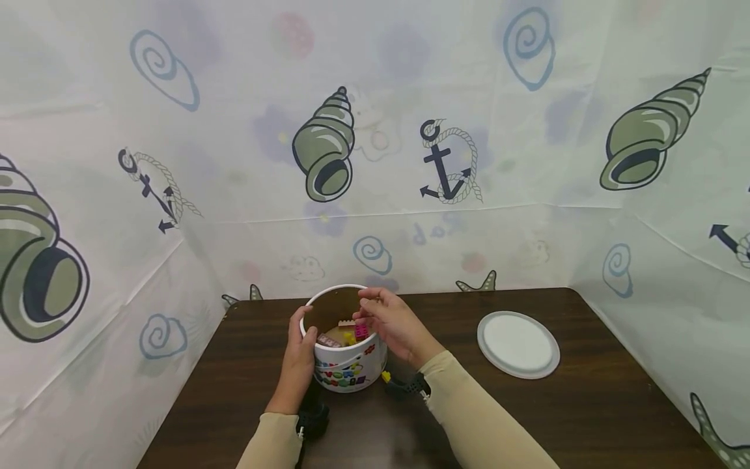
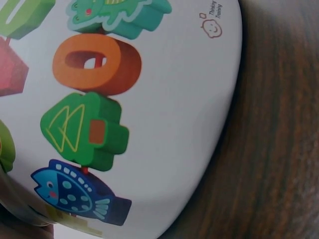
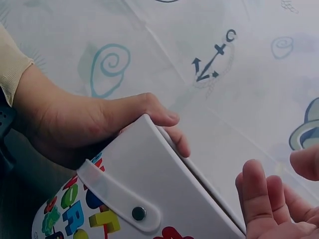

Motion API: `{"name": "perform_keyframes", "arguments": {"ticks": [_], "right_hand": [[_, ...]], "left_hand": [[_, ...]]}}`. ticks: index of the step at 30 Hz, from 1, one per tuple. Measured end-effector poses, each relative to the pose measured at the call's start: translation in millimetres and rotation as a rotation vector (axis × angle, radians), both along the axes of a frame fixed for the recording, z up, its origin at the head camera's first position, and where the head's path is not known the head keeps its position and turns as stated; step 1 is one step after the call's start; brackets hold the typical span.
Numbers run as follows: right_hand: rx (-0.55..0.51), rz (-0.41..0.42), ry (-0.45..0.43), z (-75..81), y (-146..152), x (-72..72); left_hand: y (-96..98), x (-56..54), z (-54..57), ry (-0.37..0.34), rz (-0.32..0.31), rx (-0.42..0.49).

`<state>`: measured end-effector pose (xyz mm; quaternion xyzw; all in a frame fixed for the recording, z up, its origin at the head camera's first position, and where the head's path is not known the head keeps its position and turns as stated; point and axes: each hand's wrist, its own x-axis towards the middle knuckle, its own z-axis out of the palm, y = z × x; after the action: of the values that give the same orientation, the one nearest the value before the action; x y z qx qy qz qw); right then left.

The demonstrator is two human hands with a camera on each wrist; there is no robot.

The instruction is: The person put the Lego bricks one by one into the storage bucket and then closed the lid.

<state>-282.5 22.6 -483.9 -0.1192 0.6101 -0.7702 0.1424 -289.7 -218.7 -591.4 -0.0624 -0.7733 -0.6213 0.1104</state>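
Observation:
A white round bucket printed with colourful toy pictures stands on the table. My left hand grips its rim on the left, the thumb over the edge, as the right wrist view also shows. Inside lie several building bricks: a magenta brick, a yellow brick and pale pink ones. Over the right side of the opening is my right hand, fingers loosely bent. In the right wrist view its thumb and fingers stand apart with nothing seen between them. The left wrist view shows only the bucket's printed wall.
A white round lid lies flat on the dark wooden table, to the right of the bucket. The bucket's white strap handle hangs down its side. A curtain printed with shells and anchors surrounds the table.

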Motion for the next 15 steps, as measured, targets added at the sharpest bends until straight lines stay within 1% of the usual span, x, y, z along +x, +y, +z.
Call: {"name": "perform_keyframes", "arguments": {"ticks": [5,11,15], "right_hand": [[-0.018,0.011,0.014,-1.4,2.0,-0.3],[-0.028,0.012,0.017,-3.3,4.2,0.9],[-0.071,0.013,0.030,-6.2,6.2,4.3]], "left_hand": [[0.1,-0.7,-1.4,0.009,-0.009,0.003],[-1.7,-1.6,-3.3,0.010,0.001,-0.011],[-2.5,-2.3,-4.4,0.012,-0.002,-0.013]]}}
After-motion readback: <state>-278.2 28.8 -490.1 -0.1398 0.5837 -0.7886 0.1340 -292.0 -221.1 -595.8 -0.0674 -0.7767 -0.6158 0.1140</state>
